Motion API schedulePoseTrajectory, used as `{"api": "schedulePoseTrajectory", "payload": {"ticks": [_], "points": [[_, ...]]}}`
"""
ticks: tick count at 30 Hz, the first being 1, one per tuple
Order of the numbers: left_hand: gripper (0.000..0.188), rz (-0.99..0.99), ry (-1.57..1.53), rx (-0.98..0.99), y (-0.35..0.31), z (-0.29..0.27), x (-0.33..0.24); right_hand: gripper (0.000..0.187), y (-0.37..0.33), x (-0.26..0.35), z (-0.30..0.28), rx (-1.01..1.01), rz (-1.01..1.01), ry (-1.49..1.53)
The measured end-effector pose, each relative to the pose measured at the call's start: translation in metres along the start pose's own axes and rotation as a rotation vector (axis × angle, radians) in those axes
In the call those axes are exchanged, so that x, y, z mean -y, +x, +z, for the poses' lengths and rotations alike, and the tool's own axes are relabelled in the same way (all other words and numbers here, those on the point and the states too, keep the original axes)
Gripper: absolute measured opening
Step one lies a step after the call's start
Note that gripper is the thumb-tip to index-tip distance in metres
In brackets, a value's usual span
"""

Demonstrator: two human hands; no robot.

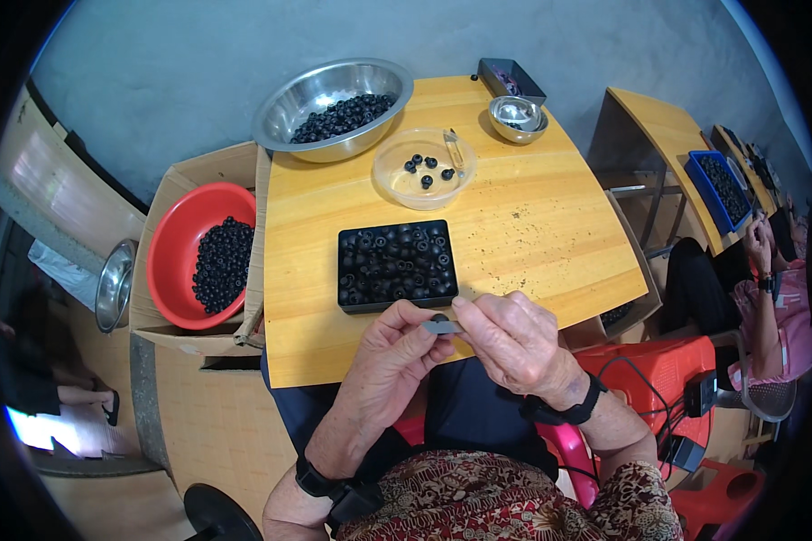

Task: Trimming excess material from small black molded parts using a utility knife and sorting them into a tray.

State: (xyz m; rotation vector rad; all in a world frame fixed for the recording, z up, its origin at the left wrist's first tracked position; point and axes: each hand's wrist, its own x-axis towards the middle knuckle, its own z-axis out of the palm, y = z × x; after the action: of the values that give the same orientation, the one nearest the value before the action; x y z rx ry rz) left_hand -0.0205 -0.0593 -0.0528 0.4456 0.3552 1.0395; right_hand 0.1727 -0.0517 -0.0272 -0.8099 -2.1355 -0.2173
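Note:
In front of my body, both hands meet at the table's near edge. My left hand is closed, pinching a small round black part between thumb and fingertips. From the pinched fingers of my right hand, a thin flat grey strip reaches against that part; it looks like a blade, but its other end is hidden. Just beyond my hands lies a black rectangular tray filled with similar ring-like black parts. Farther back, a clear plastic bowl holds several parts and a small cutter.
A large steel bowl of black parts stands at the table's back left. To its right are a small metal bowl and a dark tray. A red basin sits in a carton at left. Another person sits at right.

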Motion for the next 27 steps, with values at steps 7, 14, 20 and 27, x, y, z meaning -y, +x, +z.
{"api": "schedulePoseTrajectory", "payload": {"ticks": [7, 14, 20, 27], "points": [[0.012, -0.018, -0.062, 0.057, 0.000, -0.008, 0.001, 0.048, -0.003, -0.001, 0.008, -0.038, -0.068, -0.036], [0.012, 0.044, 0.021, 0.172, -0.002, 0.014, 0.002, 0.039, -0.019, -0.022, 0.012, -0.051, 0.006, 0.004], [0.010, 0.021, 0.012, -0.016, 0.003, 0.007, -0.001, 0.023, 0.007, -0.021, -0.011, -0.260, 0.353, 0.047], [0.011, 0.034, -0.022, -0.002, 0.004, 0.006, 0.001, 0.032, 0.011, 0.003, -0.012, -0.111, 0.316, 0.275]]}}
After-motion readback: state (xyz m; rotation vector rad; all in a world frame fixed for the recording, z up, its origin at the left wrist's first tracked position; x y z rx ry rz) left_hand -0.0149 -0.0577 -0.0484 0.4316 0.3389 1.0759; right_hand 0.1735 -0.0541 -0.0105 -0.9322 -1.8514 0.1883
